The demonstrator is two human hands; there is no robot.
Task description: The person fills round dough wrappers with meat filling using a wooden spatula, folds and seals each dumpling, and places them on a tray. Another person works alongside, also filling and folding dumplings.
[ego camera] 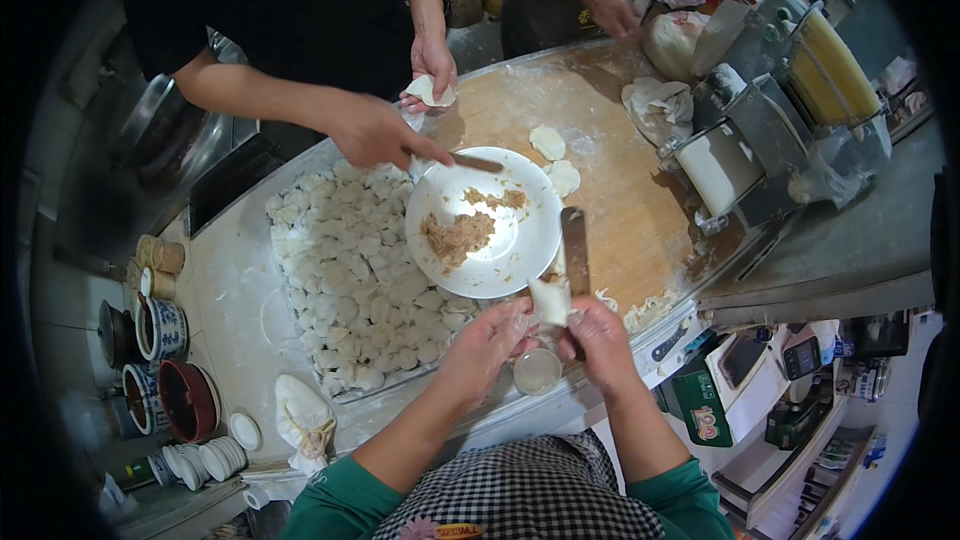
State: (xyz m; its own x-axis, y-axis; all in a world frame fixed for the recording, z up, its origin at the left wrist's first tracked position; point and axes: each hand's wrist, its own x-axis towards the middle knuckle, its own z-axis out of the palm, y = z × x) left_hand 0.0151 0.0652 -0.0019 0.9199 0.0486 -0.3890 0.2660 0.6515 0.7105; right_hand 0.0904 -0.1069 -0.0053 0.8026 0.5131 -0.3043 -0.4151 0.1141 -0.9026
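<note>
Between my two hands is a folded dough wrapper (551,301). My left hand (499,337) holds its left edge with the fingertips. My right hand (596,334) pinches its right edge and also grips a flat wooden spatula (575,251), blade pointing away. Just beyond my hands stands a white bowl (544,255) with clumps of minced filling (459,236). Flat dough rounds (547,142) lie past the bowl's right side. Left of the bowl, many floury dumplings (360,277) cover a tray. A small round clear container (537,372) is below my hands.
Across the table (622,217), a co-worker's hand (375,131) holds a spatula over the bowl, the other a wrapper (430,91). Another person reaches in at top right. A dough-rolling machine (720,169) stands right; jars (161,330), small dishes (217,457) and a cloth bag (304,416) sit left.
</note>
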